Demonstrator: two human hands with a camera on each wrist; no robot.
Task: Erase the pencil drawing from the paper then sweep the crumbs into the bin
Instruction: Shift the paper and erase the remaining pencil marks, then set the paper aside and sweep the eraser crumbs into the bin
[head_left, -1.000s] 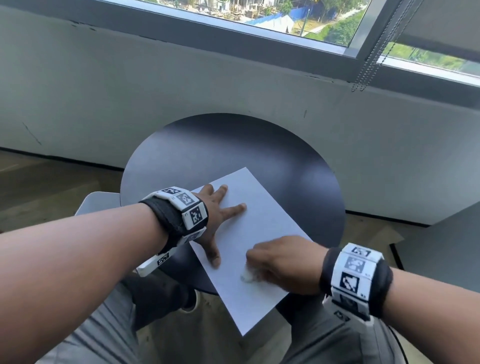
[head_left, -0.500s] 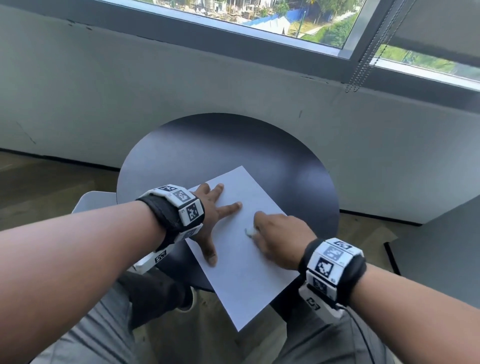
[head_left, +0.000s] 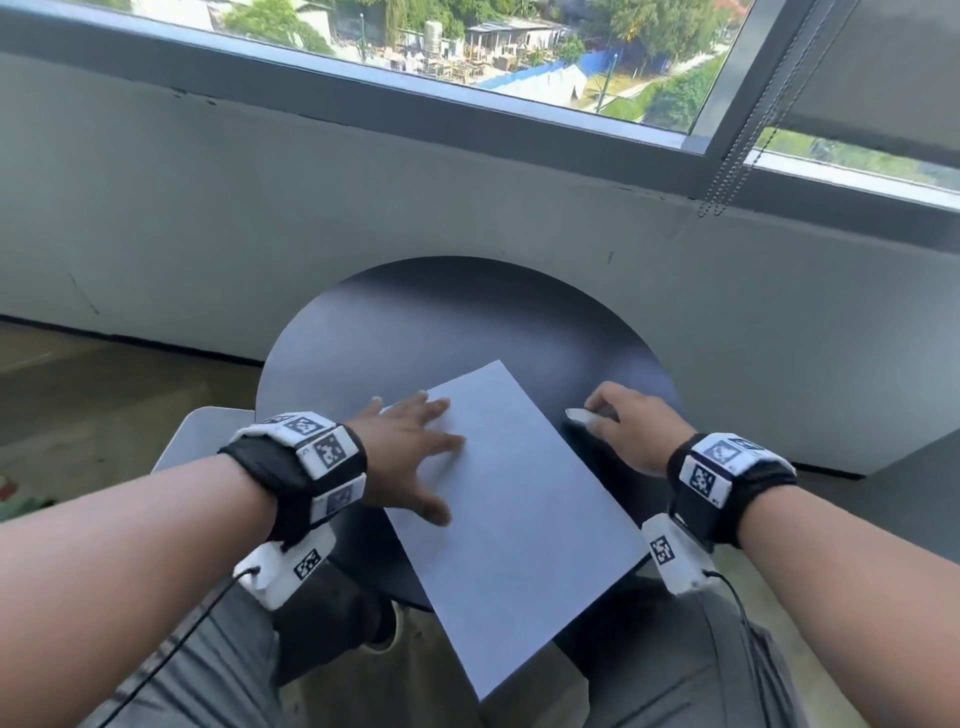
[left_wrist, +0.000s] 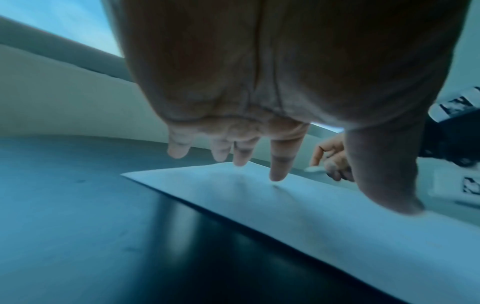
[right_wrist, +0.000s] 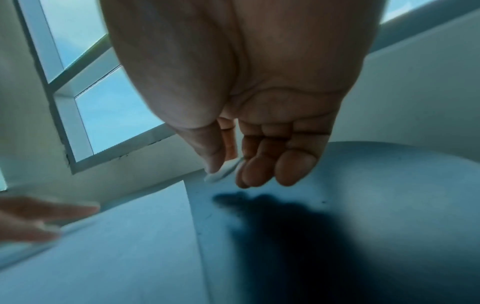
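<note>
Nearest, a white sheet of paper (head_left: 511, 499) on a round dark table (head_left: 467, 322), long axis running from the near right up to the far left, its near corner jutting past the table's edge over grey-trousered knees (head_left: 670, 670). No pencil marks clear enough to make out on it. Flat on the sheet's left edge, the left hand (head_left: 410, 452), fingers spread and straight, thumb pointing back toward the body; from the left wrist view, fingertips (left_wrist: 276, 174) down on the paper. Just off the sheet's right edge, above bare tabletop, the right hand (head_left: 631, 431), pinching a small white eraser (head_left: 577, 414) between thumb and curled fingers, the eraser's end pointing left toward the paper. Farther off, a grey wall (head_left: 260, 218), then a window (head_left: 519, 47) with a bead chain (head_left: 727, 171) hanging at the right.
</note>
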